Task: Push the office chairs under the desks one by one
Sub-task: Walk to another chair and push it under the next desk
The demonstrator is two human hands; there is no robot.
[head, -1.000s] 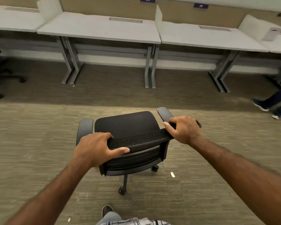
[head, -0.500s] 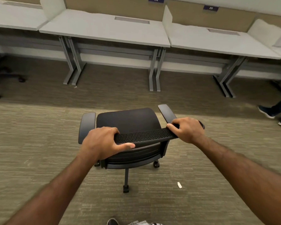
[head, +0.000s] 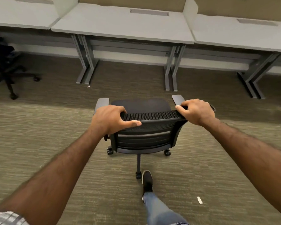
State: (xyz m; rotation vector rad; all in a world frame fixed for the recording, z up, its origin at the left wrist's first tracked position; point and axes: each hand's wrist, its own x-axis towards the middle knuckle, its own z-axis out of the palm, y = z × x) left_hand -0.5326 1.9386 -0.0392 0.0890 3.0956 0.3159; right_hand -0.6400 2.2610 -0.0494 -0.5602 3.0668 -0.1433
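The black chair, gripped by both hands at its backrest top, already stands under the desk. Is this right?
No. In the head view the left hand and right hand grip the chair at its backrest top, but it stands on the carpet before the desk.

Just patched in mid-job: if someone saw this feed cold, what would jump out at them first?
The black office chair sits dead centre, with the left hand and right hand each taking a grip on the top edge of its mesh backrest. Straight ahead stands the grey desk, and the chair is not yet under it. A second black chair sits in shadow at the far left.
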